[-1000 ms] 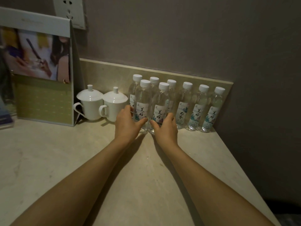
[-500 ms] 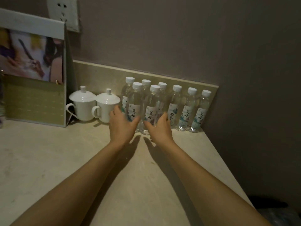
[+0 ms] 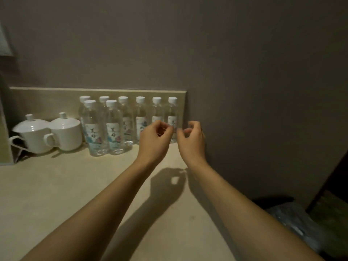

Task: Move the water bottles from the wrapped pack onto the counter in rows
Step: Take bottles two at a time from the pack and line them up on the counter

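Grey wall (image 3: 226,53) behind beige counter (image 3: 75,194); low backsplash (image 3: 47,98) along rear edge. Eight water bottles (image 3: 113,127) upright at rear edge toward right corner: six in back row against backsplash, two in front at left end. Two white lidded cups (image 3: 66,131) left of bottles. Left hand (image 3: 153,141) and right hand (image 3: 192,141) raised before rightmost bottles, fingers loosely curled, grasping nothing.

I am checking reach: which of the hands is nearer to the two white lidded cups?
Left. The left hand hovers to the right of the cups, beyond the front bottles; the right hand is further right.
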Motion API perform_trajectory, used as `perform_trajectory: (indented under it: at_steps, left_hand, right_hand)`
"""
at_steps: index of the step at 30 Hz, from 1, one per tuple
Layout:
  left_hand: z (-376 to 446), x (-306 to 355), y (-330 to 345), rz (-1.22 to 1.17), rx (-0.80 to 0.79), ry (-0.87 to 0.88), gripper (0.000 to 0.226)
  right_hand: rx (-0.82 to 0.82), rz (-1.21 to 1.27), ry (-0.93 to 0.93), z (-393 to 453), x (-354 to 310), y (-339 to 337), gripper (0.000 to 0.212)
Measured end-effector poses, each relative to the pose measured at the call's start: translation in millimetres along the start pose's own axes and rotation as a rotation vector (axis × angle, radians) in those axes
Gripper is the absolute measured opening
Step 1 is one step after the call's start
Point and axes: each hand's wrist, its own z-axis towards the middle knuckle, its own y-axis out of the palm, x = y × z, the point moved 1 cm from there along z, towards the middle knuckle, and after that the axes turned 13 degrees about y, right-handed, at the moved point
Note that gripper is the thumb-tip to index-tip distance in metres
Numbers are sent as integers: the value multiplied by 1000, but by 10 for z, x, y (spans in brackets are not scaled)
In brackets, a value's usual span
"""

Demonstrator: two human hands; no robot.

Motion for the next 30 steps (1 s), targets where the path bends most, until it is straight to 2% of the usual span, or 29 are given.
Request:
perform_trajectory:
  at_steps: [3,5,9,14,19,24,30]
  left_hand:
    - [-132,215,526,19,43,-14,12]
    - [-265,395,925,-4,68,-40,21]
    - [-554,744,1707,-40,28,-17,33]
    - [-932,1165,2624,-126,-91,-26,27]
    - [-1343,1359,3440,-201,-207,-151,20]
    - [-1629,1212,4146,-210,-304,-290,13]
    - [-1873,705,5023,-225,-430,-480,14]
  right_hand:
    - [70,39,-18,64,208,-604,27]
    - [115,30,-39,114,398,-1033,19]
    - [163,98,-31,164,803,-1853,2]
    - [215,47,-18,136,1341,-2781,9]
    - [252,6,97,221,1914,-3518,19]
    - [281,22,239,314,2548,-3971,22]
    - [259,-27,444,665,3491,-4341,17]
